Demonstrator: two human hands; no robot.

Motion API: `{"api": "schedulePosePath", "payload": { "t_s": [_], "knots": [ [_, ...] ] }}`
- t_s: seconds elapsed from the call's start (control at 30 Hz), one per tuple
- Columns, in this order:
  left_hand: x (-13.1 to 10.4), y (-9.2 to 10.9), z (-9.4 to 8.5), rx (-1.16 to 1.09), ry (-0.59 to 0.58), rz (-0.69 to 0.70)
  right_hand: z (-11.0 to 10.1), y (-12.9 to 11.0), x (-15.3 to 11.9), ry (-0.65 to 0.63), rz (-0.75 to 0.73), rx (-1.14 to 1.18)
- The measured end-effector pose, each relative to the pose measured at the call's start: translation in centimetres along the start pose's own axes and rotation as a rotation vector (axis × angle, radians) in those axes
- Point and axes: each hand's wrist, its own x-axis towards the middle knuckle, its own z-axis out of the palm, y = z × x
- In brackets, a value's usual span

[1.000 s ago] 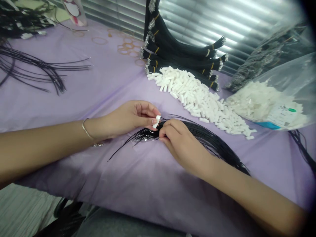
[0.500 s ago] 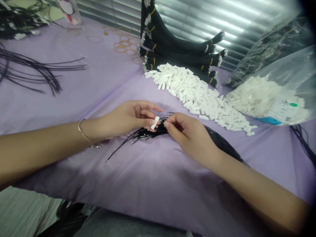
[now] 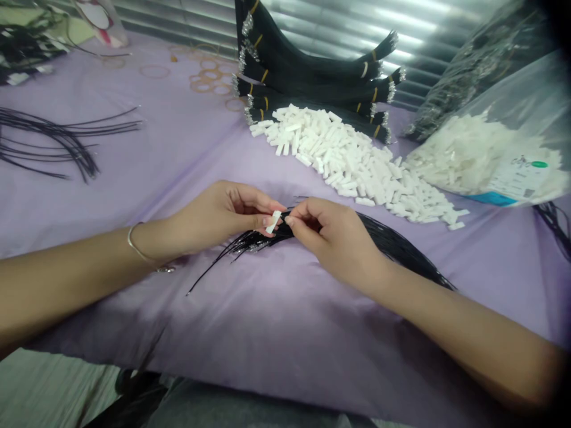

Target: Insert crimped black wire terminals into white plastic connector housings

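Note:
Between the thumb and fingers of my left hand is a small white connector, held at a slant. My right hand is pinched just to its right, its fingertips closed on a thin black wire whose end points at the connector. Whether the wire touches the connector is too small to tell. Under both hands lies a bundle of black wires with metal tips at its left end. A single wire sticks out of it toward the lower left.
A heap of white connectors lies beyond my hands, with banded black wire bundles behind it. A clear bag of white pieces is at right. Loose black wires and rubber bands lie on the purple cloth.
The view has shifted slightly, moving most things left. My left fingers have drawn in closer around the connector, the index finger now bent toward my right fingertips.

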Motion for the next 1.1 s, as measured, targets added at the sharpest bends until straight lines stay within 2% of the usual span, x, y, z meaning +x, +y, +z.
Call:
{"api": "schedulePosePath", "payload": {
  "t_s": [0.27,0.47,0.53,0.63,0.67,0.73,0.87,1.0,1.1],
  "knots": [
    [-0.1,0.1,0.3,0.039,0.036,-0.004,0.7,0.2,0.2,0.027,-0.016,0.029],
    [0.0,-0.1,0.1,-0.002,-0.024,0.041,0.6,0.3,0.1,0.029,-0.030,0.016],
    [0.0,-0.3,-0.1,-0.025,-0.041,0.072,0.3,0.1,-0.1,0.087,-0.131,-0.062],
    [0.0,-0.4,-0.3,-0.029,0.014,0.105,-0.3,-0.6,-0.6,0.208,-0.398,-0.243],
    [0.0,-0.4,-0.4,-0.028,0.044,0.110,-0.5,-0.8,-0.7,0.202,-0.470,-0.283],
    [0.0,-0.2,-0.6,-0.034,0.088,0.117,-0.5,-1.1,-1.0,0.113,-0.521,-0.326],
    [-0.1,0.1,-1.0,-0.045,0.067,0.160,0.1,-0.7,-1.1,-0.064,-0.468,-0.422],
    [-0.1,0.4,-1.2,-0.009,0.012,0.160,0.6,0.1,-0.8,-0.081,-0.428,-0.428],
    [0.1,0.3,-1.2,0.022,0.013,0.144,0.7,0.4,-0.6,-0.076,-0.404,-0.373]
  ]
}}
